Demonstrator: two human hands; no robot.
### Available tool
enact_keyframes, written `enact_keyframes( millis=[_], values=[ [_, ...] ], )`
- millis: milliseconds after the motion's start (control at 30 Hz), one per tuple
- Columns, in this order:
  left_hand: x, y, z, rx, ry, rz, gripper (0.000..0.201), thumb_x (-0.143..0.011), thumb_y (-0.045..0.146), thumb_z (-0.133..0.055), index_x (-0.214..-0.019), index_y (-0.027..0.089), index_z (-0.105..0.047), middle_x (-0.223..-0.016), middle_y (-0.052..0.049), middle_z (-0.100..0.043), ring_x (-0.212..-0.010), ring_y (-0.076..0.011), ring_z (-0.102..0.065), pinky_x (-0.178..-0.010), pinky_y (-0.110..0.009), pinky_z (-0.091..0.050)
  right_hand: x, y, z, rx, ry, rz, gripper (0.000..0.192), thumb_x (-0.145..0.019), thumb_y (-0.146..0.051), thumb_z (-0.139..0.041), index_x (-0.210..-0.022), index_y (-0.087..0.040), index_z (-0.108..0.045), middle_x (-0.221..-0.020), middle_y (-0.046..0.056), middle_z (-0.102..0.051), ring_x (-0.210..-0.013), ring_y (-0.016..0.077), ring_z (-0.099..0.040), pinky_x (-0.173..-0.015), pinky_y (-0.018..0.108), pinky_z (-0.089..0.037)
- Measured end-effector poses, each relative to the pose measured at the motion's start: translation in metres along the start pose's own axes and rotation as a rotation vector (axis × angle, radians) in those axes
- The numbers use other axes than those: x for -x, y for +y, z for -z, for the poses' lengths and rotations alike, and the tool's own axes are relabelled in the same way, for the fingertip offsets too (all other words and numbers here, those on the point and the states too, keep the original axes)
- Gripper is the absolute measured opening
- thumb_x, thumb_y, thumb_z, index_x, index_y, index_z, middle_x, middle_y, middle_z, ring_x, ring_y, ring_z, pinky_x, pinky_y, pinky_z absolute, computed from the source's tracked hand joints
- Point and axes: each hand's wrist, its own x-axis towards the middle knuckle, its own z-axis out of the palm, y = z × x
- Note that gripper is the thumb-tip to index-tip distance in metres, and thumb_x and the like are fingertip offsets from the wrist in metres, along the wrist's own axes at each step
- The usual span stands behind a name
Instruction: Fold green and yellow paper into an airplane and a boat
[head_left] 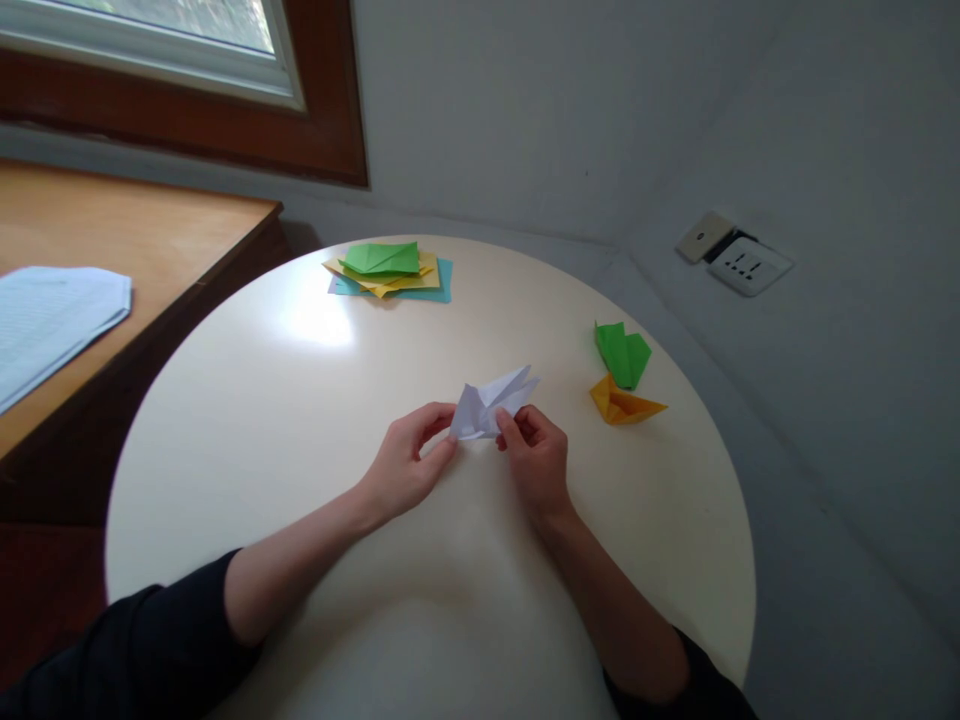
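A piece of folded white paper is held between my two hands over the middle of the round table. Several creased points stick up from it, the longest toward the upper right. My left hand pinches its left corner between thumb and fingers. On the other side, my right hand grips the lower right part, thumb on the near face and fingers curled behind. Those right fingers hide part of the paper's edge. To the right lie a folded green paper and a folded orange paper, close together.
Green, yellow and blue papers lie in a stack at the table's far edge. A wooden desk with white sheets stands at left. The wall on the right carries a socket. A wood-framed window is upper left.
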Motion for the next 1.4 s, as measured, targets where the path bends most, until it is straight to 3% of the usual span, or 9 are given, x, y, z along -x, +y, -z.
enact_keyframes(
  millis=[100,200,533,667,767,867,967,1233,1400],
  values=[
    [0.0,-0.001,0.0,-0.077,-0.013,-0.067,0.025,-0.077,0.019,-0.057,-0.101,0.014,-0.061,-0.104,-0.01,-0.066,-0.1,-0.0218,-0.06,-0.093,-0.035,-0.045,-0.001,0.0,0.0,-0.01,0.031,-0.007,0.032,-0.074,-0.039,-0.059,-0.054,-0.019,-0.045,-0.048,-0.006,-0.047,-0.047,0.0085,-0.043,-0.048,0.021,-0.034],
    [-0.001,-0.005,-0.001,-0.17,0.05,-0.092,0.02,-0.077,0.02,-0.057,-0.096,0.015,-0.062,-0.098,-0.009,-0.067,-0.092,-0.0195,-0.062,-0.088,-0.033,-0.049,0.0,0.003,0.001,-0.008,0.019,-0.007,0.031,-0.075,-0.04,-0.058,-0.055,-0.019,-0.046,-0.049,-0.006,-0.048,-0.048,0.0087,-0.043,-0.049,0.022,-0.034],
    [-0.006,-0.007,0.001,-0.3,0.189,0.002,0.019,-0.079,0.028,-0.053,-0.073,0.016,-0.066,-0.072,-0.005,-0.067,-0.073,-0.0179,-0.062,-0.069,-0.028,-0.048,0.003,0.001,0.002,-0.054,-0.012,0.071,0.032,-0.079,-0.04,-0.054,-0.056,-0.018,-0.049,-0.052,-0.004,-0.049,-0.051,0.0093,-0.043,-0.052,0.023,-0.035],
    [-0.007,-0.006,0.001,-0.222,0.226,0.029,0.02,-0.078,0.029,-0.054,-0.073,0.015,-0.066,-0.07,-0.005,-0.067,-0.068,-0.0162,-0.06,-0.065,-0.026,-0.047,-0.002,0.005,0.005,-0.262,0.109,0.018,0.029,-0.082,-0.037,-0.048,-0.059,-0.019,-0.047,-0.055,-0.005,-0.049,-0.052,0.0086,-0.044,-0.05,0.022,-0.036],
    [-0.007,-0.006,0.001,-0.185,0.243,0.018,0.018,-0.078,0.028,-0.055,-0.072,0.015,-0.066,-0.069,-0.004,-0.067,-0.066,-0.015,-0.06,-0.063,-0.023,-0.046,-0.007,0.009,0.004,-0.405,0.211,-0.113,0.015,-0.074,-0.034,-0.056,-0.07,-0.021,-0.048,-0.066,-0.004,-0.055,-0.061,0.0106,-0.053,-0.051,0.022,-0.042],
    [-0.007,-0.007,0.001,-0.173,0.24,0.022,0.017,-0.078,0.028,-0.054,-0.074,0.015,-0.066,-0.07,-0.003,-0.067,-0.067,-0.0146,-0.06,-0.063,-0.023,-0.046,-0.01,0.01,0.002,-0.456,0.143,-0.175,0.022,-0.066,-0.027,-0.063,-0.085,-0.021,-0.054,-0.084,-0.001,-0.062,-0.08,0.0146,-0.059,-0.064,0.029,-0.051],
    [-0.007,-0.007,0.001,-0.178,0.231,0.03,0.017,-0.078,0.028,-0.054,-0.076,0.015,-0.065,-0.069,-0.003,-0.065,-0.065,-0.0141,-0.058,-0.062,-0.024,-0.046,-0.008,0.01,0.001,-0.451,0.051,-0.143,0.022,-0.066,-0.024,-0.064,-0.087,-0.02,-0.059,-0.09,0.002,-0.064,-0.085,0.0161,-0.06,-0.075,0.033,-0.05],
    [-0.006,-0.004,0.001,-0.137,0.202,0.042,0.016,-0.081,0.028,-0.052,-0.076,0.016,-0.06,-0.059,0.001,-0.057,-0.056,-0.011,-0.055,-0.056,-0.022,-0.045,-0.005,0.011,0.002,-0.457,-0.029,-0.026,0.021,-0.066,-0.022,-0.068,-0.085,-0.02,-0.058,-0.084,0.001,-0.062,-0.082,0.0152,-0.059,-0.077,0.032,-0.048],
    [-0.007,-0.003,-0.001,0.066,0.155,0.13,0.021,-0.081,0.035,-0.054,-0.077,0.014,-0.057,-0.052,0.002,-0.057,-0.049,-0.0109,-0.055,-0.054,-0.024,-0.047,-0.003,0.009,-0.001,-0.533,-0.09,-0.078,0.029,-0.064,-0.025,-0.073,-0.09,-0.021,-0.058,-0.084,0.0,-0.065,-0.08,0.0143,-0.06,-0.075,0.03,-0.048]
  ],
)
